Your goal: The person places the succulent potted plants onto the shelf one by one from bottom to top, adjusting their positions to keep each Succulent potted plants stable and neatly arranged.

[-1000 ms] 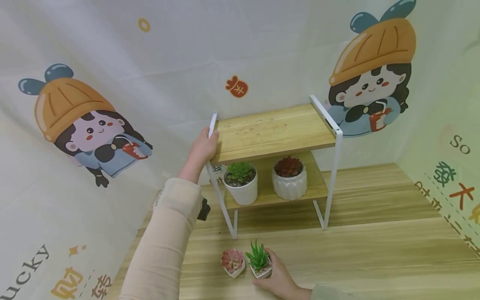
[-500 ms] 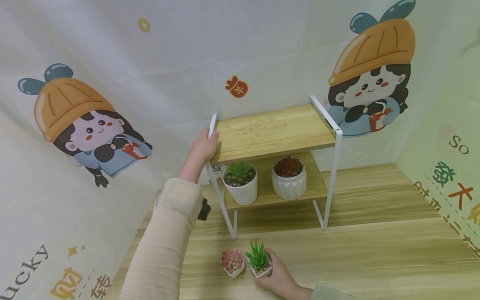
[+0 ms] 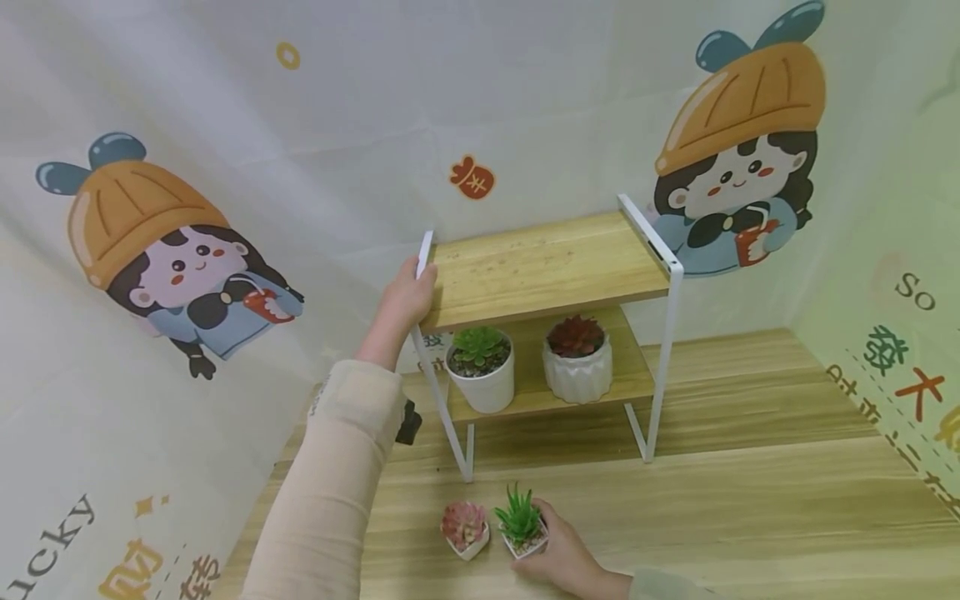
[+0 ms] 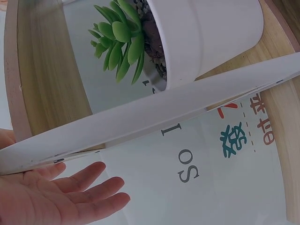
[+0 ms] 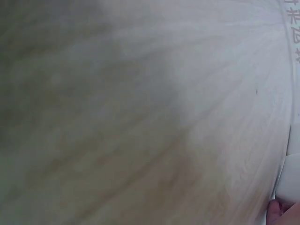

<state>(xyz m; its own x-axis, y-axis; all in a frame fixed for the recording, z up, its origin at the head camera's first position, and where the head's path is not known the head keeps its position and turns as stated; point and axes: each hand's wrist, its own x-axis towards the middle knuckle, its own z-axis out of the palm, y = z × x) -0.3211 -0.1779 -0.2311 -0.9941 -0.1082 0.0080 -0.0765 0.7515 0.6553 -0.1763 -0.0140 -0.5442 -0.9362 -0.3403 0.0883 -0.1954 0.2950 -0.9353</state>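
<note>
My left hand (image 3: 405, 298) holds the left side of a two-tier wooden shelf (image 3: 547, 258) with white metal legs. In the left wrist view the white frame bar (image 4: 140, 115) runs between the thumb and the loosely extended fingers (image 4: 93, 192). In front of the shelf, my right hand (image 3: 564, 552) grips a small white square pot with a spiky green succulent (image 3: 519, 518), thumb on the near side and fingers on the far right. A pink succulent in a small white pot (image 3: 465, 527) stands just left of it. The right wrist view shows mostly wood surface and one fingertip (image 5: 273, 213).
On the lower tier stand a white pot with a green succulent (image 3: 483, 383) and a ribbed white pot with a dark red succulent (image 3: 579, 375). A black object (image 3: 408, 422) shows beside the left sleeve. Printed cloth (image 3: 360, 133) hangs around the wooden tabletop (image 3: 750, 417).
The spiky succulent's pot has shifted very slightly right with my right hand, a bit farther from the pink one. My left hand stays on the shelf.
</note>
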